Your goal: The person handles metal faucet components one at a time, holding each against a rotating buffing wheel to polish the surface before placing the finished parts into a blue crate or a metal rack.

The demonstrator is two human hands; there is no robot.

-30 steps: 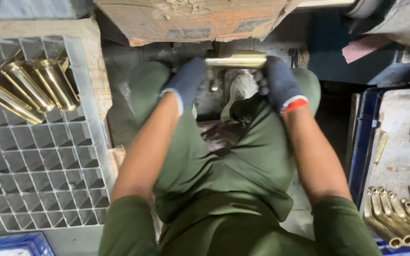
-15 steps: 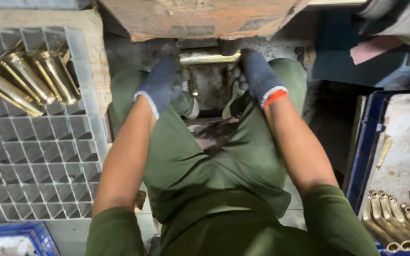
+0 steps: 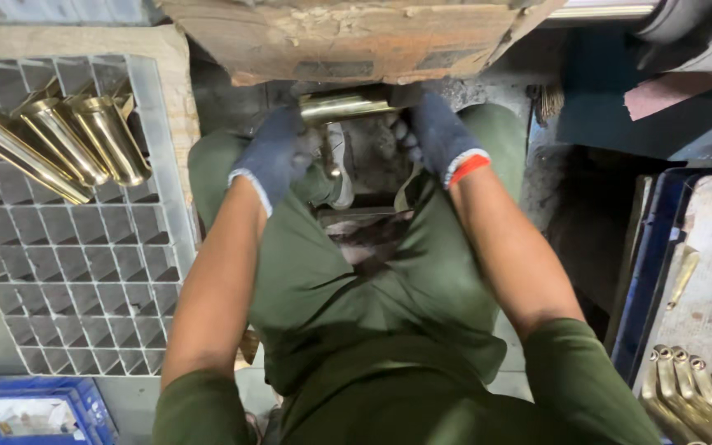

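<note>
Both gloved hands grip a brass tube (image 3: 346,105) crosswise: left hand (image 3: 278,156) on its left end, right hand (image 3: 438,136) on its right. Grid tray (image 3: 67,272) beside.

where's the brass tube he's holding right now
In the head view the brass tube lies crosswise at top centre, held between the gloved left hand and right hand, just under the worn bench edge.

Dim, even light from above; glare on the brass tubes (image 3: 59,144); deep shadow under the bench (image 3: 356,37); edges bend slightly; soft focus.
</note>
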